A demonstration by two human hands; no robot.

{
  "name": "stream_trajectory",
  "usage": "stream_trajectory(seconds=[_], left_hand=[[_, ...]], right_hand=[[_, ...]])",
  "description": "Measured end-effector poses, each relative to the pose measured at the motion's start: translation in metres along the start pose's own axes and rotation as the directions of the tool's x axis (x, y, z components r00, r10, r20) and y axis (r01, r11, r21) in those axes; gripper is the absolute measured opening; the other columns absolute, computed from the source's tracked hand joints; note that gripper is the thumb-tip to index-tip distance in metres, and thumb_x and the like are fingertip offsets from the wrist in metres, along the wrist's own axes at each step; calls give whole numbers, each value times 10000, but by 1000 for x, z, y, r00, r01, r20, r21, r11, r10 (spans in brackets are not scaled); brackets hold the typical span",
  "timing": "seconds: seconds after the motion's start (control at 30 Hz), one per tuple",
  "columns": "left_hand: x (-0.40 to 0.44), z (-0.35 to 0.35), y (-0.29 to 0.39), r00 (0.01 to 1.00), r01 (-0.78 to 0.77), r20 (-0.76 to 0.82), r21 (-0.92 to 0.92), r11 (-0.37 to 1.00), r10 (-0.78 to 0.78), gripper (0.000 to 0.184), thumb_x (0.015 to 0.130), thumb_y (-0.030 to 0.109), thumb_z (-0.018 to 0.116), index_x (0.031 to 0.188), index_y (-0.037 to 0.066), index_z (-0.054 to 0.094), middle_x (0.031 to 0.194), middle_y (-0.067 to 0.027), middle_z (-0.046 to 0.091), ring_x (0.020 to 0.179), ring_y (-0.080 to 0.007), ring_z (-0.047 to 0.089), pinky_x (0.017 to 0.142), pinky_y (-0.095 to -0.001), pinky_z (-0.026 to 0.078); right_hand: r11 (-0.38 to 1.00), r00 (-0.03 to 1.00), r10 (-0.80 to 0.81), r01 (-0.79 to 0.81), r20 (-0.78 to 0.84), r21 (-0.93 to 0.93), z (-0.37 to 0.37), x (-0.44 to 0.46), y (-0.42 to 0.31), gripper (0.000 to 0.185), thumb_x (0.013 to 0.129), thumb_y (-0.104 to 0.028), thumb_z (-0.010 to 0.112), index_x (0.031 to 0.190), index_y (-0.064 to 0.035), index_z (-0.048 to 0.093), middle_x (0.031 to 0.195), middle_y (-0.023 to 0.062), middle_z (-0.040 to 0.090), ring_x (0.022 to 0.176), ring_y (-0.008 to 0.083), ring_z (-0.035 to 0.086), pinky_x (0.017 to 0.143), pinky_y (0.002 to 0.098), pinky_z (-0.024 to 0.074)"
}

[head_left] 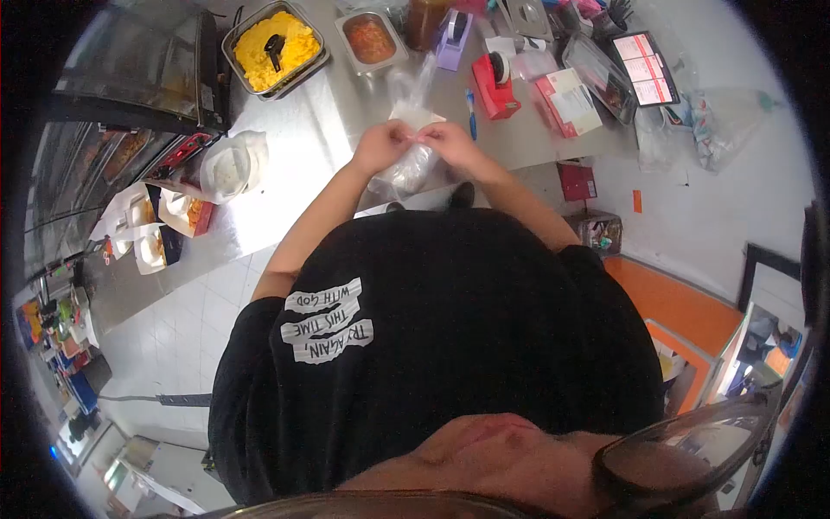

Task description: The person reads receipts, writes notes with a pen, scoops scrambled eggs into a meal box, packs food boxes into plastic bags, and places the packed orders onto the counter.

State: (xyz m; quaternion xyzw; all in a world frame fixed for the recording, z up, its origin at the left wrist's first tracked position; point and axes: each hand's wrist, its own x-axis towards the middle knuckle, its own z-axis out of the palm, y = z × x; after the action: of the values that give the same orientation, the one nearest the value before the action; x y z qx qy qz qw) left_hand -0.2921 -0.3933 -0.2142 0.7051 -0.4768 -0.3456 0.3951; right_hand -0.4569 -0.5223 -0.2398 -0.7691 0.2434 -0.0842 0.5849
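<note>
A clear plastic bag (417,169) hangs at the counter's front edge, its body below my hands and its loose top spreading above them. My left hand (383,147) is closed in a pinch on the bag's gathered neck. Close against it, my right hand (450,143) pinches the same neck, fingertips nearly touching the left ones. What the bag contains is hard to make out; it looks whitish. A blue pen (471,114) lies just right of my right hand. Beyond it stand a red tape dispenser (494,86) and a purple tape dispenser (451,41).
A metal pan of yellow food (275,54) and a pan of reddish sauce (370,40) sit at the back. Boxed food (186,210) and plastic lids (232,166) lie left, beside a glass-fronted cabinet (143,60). A white-and-red box (571,102) and a tablet (646,69) are right.
</note>
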Motion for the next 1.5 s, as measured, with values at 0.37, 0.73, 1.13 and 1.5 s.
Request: stream_trajectory(seconds=[0.37,0.73,1.13,1.5], left_hand=[[-35,48,14,993,82,-115,718,691,2,938,612,539,785,1362,96,438,1434,-235,328,1373,-450,192,1096,-582,216],[-31,153,88,950,-278,96,696,662,298,840,682,469,728,1359,54,454,1426,-210,377,1345,-406,268,1099,-524,243],[-88,310,189,902,-331,411,471,817,129,663,783,355,648,1344,46,478,1401,-173,430,1316,-336,340,1093,-461,279],[-100,327,205,895,-244,446,462,853,14,507,876,251,575,1330,38,500,1379,-139,478,1289,-272,405,1087,-403,311]], right_hand=[[943,942,318,-326,109,66,-51,-200,-2,229,920,-272,627,1022,-72,673,920,28,661,858,126,602,789,297,489],[902,861,280,-84,-425,424,-143,-615,-30,252,900,-242,651,1036,-31,666,940,55,685,854,145,622,800,319,488],[982,-925,-187,-175,-329,-67,-257,-1059,3,222,890,-168,590,1041,-7,566,953,101,609,853,175,581,749,292,462],[863,-927,-212,-327,-311,385,-289,-1139,-9,577,772,-384,676,1176,-23,477,991,170,639,959,327,611,865,424,458]])
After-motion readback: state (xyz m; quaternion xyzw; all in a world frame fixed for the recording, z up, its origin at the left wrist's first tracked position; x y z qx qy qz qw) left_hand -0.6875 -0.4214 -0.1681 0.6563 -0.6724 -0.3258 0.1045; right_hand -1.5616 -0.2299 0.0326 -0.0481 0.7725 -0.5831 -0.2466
